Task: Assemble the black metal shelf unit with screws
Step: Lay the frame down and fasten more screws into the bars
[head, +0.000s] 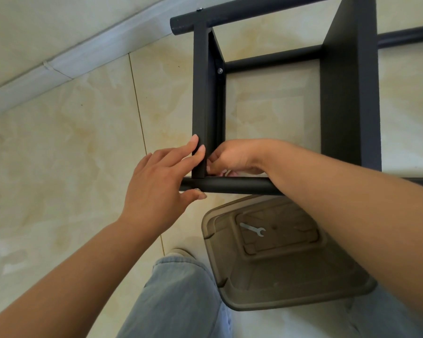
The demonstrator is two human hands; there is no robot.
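The black metal shelf unit (pixel 349 93) lies on its side on the tiled floor. My left hand (pixel 156 181) touches the outer face of its left panel (pixel 202 93) with straight fingers, and the thumb sits by a silver screw head (pixel 196 189) on the near tube (pixel 242 185). My right hand (pixel 232 156) reaches inside the frame to the same corner with its fingers curled. The panel hides its fingertips and whatever is between them. Two fitted screws show farther up, one inside the panel (pixel 220 70) and one on the far tube (pixel 200 9).
A brown translucent plastic container (pixel 291 276) lies just below the near tube with a small flat wrench (pixel 253 229) on it. My jeans-clad leg (pixel 181 301) is at the bottom centre. A pale baseboard (pixel 59 67) and wall run along the upper left.
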